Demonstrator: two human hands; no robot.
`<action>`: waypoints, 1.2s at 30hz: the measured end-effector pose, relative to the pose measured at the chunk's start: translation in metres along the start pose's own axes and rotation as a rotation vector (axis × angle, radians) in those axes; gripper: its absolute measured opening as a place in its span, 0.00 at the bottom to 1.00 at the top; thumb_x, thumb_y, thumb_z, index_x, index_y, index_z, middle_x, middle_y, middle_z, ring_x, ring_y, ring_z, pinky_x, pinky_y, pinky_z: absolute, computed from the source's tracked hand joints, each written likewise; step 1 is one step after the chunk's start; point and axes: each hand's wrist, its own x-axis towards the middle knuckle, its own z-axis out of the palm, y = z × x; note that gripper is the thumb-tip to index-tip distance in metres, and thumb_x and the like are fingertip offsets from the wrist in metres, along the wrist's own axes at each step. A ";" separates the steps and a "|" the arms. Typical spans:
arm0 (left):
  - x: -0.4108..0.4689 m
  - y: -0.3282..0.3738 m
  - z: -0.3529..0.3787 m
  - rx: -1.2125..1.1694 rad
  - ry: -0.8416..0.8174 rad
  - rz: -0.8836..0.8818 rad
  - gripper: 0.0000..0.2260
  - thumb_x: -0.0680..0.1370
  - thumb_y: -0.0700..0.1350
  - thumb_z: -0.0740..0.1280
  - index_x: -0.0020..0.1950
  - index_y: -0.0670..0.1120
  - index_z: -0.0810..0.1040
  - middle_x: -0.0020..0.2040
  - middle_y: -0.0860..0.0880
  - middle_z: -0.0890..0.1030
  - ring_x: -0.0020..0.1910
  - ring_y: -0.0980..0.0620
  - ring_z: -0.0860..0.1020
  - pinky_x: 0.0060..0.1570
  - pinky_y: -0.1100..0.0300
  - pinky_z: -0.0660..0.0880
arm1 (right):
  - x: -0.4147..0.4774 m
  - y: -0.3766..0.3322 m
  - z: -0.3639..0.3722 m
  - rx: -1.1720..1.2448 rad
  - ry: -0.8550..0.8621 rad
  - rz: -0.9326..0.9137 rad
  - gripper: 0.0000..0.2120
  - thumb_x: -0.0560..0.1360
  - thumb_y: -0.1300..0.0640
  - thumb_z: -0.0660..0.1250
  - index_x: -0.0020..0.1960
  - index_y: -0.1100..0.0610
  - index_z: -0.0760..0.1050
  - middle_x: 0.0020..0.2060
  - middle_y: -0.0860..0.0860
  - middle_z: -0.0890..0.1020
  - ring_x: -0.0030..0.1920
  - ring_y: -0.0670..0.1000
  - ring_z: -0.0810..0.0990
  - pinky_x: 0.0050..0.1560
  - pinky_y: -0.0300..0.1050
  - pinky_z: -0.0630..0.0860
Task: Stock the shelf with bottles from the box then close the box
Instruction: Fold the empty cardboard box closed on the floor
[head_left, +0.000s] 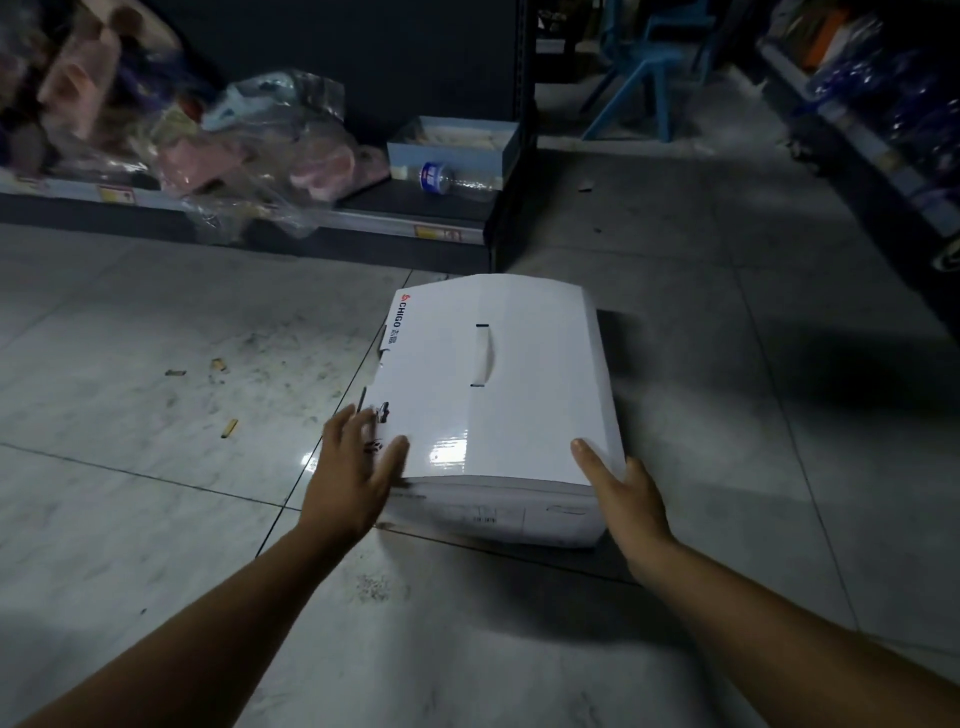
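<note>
A white cardboard box (498, 395) with a CHIGO logo and a carry handle lies on the tiled floor, its lid flaps down. My left hand (353, 467) rests with straight fingers against the box's near left corner, thumb on the lid. At the near right corner my right hand (621, 491) lies flat against the side, thumb on top. One clear plastic bottle (452, 179) with a blue label lies on its side on the bottom shelf (395, 221), in front of a pale blue open box (457, 148).
Bagged soft goods (218, 150) crowd the shelf's left part and hang over its edge. A dark shelf upright (522, 130) stands behind the box. A blue plastic chair (644, 67) is at the back, another rack (883, 130) at right. Small litter (228, 427) dots the floor.
</note>
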 end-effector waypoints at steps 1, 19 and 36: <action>0.003 -0.004 0.001 -0.082 -0.004 -0.073 0.34 0.78 0.67 0.62 0.76 0.47 0.67 0.76 0.45 0.66 0.74 0.47 0.67 0.70 0.49 0.68 | 0.001 0.001 0.001 0.011 0.017 -0.012 0.45 0.66 0.25 0.70 0.70 0.56 0.73 0.62 0.53 0.80 0.63 0.58 0.79 0.68 0.55 0.75; 0.046 0.012 -0.008 -0.305 0.090 -0.275 0.22 0.74 0.70 0.68 0.56 0.54 0.80 0.48 0.56 0.84 0.48 0.55 0.82 0.49 0.52 0.80 | 0.028 -0.036 0.025 0.192 0.162 -0.055 0.18 0.76 0.42 0.73 0.58 0.50 0.73 0.56 0.48 0.80 0.57 0.52 0.79 0.56 0.44 0.72; 0.010 0.253 -0.514 -0.406 0.201 -0.673 0.18 0.77 0.59 0.71 0.61 0.50 0.79 0.52 0.53 0.82 0.50 0.52 0.80 0.33 0.71 0.71 | -0.256 -0.507 -0.041 -0.016 -0.048 0.024 0.29 0.75 0.37 0.71 0.69 0.53 0.74 0.59 0.47 0.79 0.60 0.53 0.79 0.64 0.50 0.76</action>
